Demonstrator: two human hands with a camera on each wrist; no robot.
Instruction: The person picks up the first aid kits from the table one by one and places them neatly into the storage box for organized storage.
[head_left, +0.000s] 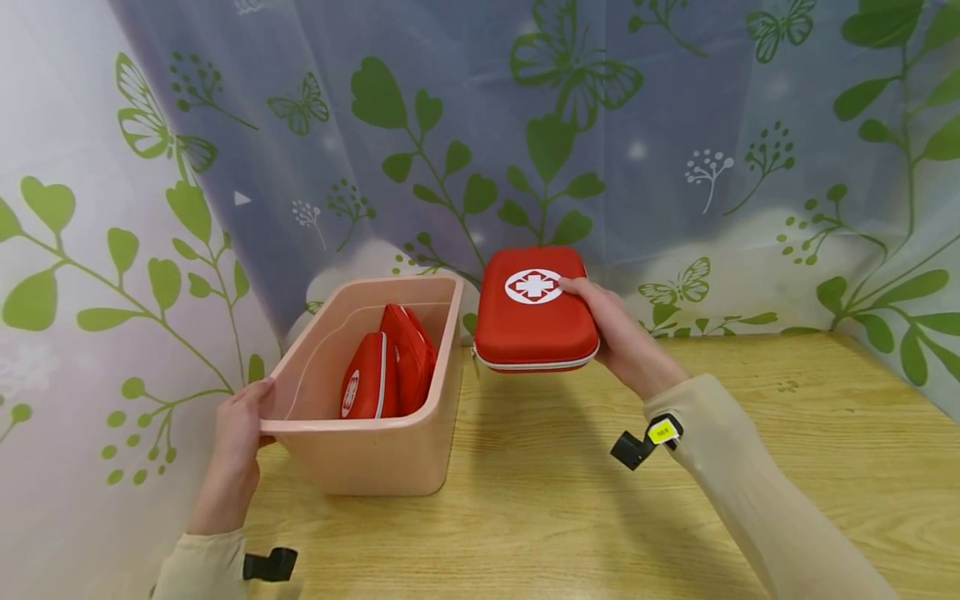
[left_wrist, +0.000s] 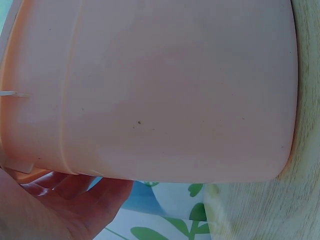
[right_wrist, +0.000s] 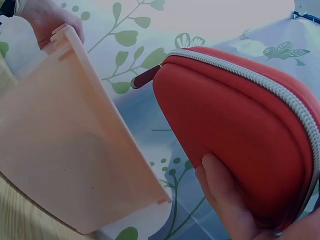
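Note:
In the head view a red zippered first-aid case (head_left: 525,321) with a white cross emblem is held above the table by my right hand (head_left: 611,325), thumb on its top. The right wrist view shows fingers (right_wrist: 220,187) under the same case, with its white zipper and dangling pull. My left hand (head_left: 238,425) grips the left rim of a pink plastic bin (head_left: 375,457). Inside the bin, two red cases lean together: a front one (head_left: 367,375) with a white emblem and white zipper, and another (head_left: 408,354) behind it. The held case is just right of the bin.
The bin stands on a wood-grain table (head_left: 547,500). Behind it hangs a patterned curtain (head_left: 465,125) with green leaves and butterflies, and a pale one (head_left: 97,333) runs along the left side. Each wrist wears a small black camera mount (head_left: 633,448).

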